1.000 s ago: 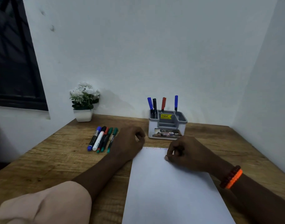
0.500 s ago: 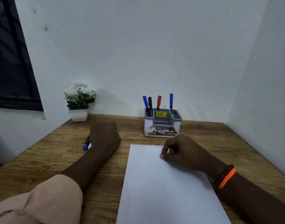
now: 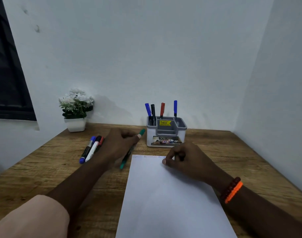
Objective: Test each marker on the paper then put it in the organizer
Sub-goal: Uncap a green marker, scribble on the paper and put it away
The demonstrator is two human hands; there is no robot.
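Note:
My left hand (image 3: 119,145) grips a green marker (image 3: 128,155) that slants from its cap near the organizer down to the paper's top left corner. The white paper (image 3: 164,194) lies in front of me with small coloured scribbles along its top edge. On that top edge rests my right hand (image 3: 184,158), fingers curled, with nothing visible in it. The grey-and-white organizer (image 3: 165,134) stands behind the paper and holds two blue markers, a black one and a red one upright. A few more markers (image 3: 91,150) lie side by side to the left of my left hand.
A small white pot of white flowers (image 3: 75,114) stands at the back left of the wooden desk (image 3: 224,152). White walls close the desk in at the back and on the right. A dark window frame is at the far left.
My left hand reached left over the row of markers, then came back right holding a green marker. The right hand has stayed on the paper.

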